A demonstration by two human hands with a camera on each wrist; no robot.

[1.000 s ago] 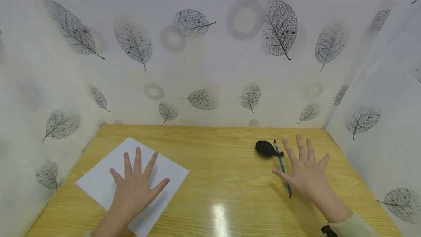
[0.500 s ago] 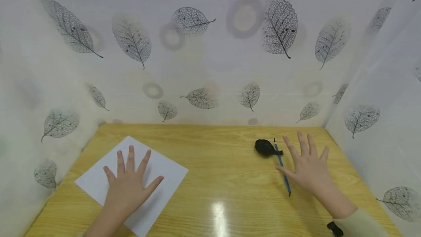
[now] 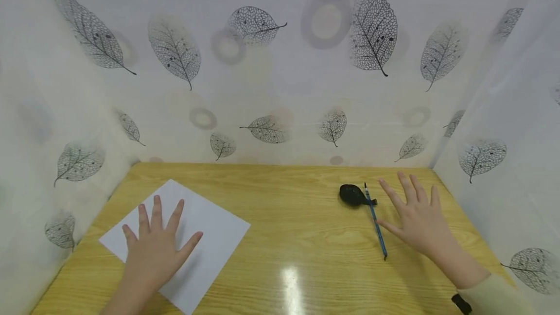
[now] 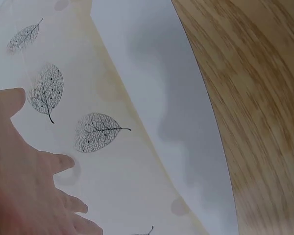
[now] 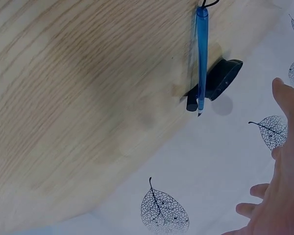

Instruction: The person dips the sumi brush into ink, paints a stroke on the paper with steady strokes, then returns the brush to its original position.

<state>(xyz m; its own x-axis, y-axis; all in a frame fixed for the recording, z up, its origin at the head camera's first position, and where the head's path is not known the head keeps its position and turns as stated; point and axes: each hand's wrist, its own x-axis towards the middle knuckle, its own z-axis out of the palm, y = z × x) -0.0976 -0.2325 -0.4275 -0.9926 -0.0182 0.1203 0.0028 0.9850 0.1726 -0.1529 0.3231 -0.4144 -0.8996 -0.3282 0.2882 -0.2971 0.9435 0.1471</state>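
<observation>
A white sheet of paper [image 3: 210, 227] lies turned cornerwise on the left of the wooden table. Over its left part my left hand [image 3: 153, 254] spreads its fingers, casting a shadow on the sheet; it holds nothing. To the right, a slim blue brush [image 3: 378, 227] with a dark pointed tip and a black end loop leans across the narrow end of a small black rounded dish [image 3: 351, 195]. My right hand [image 3: 422, 222] is just right of the brush, fingers apart and holding nothing. Its thumb tip overlaps the brush shaft in the head view.
The wooden table top [image 3: 288, 208] meets a pale leaf-printed covering [image 3: 271, 86] at the back, and the same covering rises at both sides. A black band [image 3: 461, 304] sits at my right sleeve's cuff [image 3: 494, 295].
My left hand has drifted left across the paper, and my right hand has shifted right, away from the brush. Paper, brush and black dish stay where they were.
</observation>
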